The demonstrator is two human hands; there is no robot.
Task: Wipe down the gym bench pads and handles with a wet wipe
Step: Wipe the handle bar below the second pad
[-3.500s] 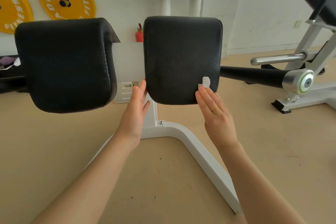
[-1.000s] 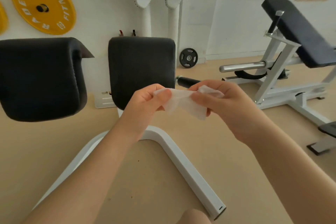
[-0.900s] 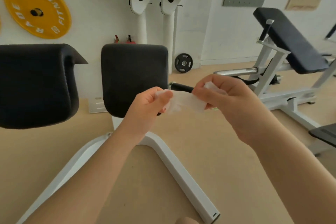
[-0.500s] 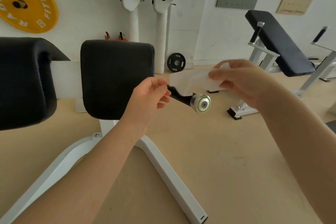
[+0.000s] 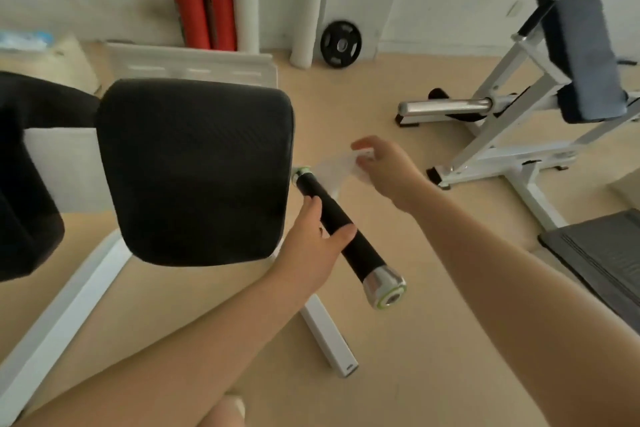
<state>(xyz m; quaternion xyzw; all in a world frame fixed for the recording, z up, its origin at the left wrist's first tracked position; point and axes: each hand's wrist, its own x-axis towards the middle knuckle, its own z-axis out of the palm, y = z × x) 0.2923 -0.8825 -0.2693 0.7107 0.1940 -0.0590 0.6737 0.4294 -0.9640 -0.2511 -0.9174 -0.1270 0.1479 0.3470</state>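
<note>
A: Where is the wipe?

B: The thin white wet wipe is pinched in the right hand, above the far end of the black foam-covered handle bar. It hangs loose and slightly blurred, so whether its lower edge touches the bar I cannot tell.

A: And the other hand?

B: The left hand holds the handle bar around its middle, thumb over the top and fingers on the far side. So the left grip is closed around the bar, and the right grip is a narrow pinch on the wipe with the other fingers spread.

A: How does the bar sit?

B: It runs diagonally, its silver end cap with a green ring nearest the camera, and its far end disappears behind the right edge of the black textured square pad.

A: Anything beside that pad?

B: A second black pad to the left, cut off by the frame edge. Both sit on a white metal frame whose legs spread over the tan floor.

A: And behind?

B: Two red cylinders lean against the white wall, near a small black weight plate. To the right stands a white bench with a dark angled pad and a chrome bar.
</note>
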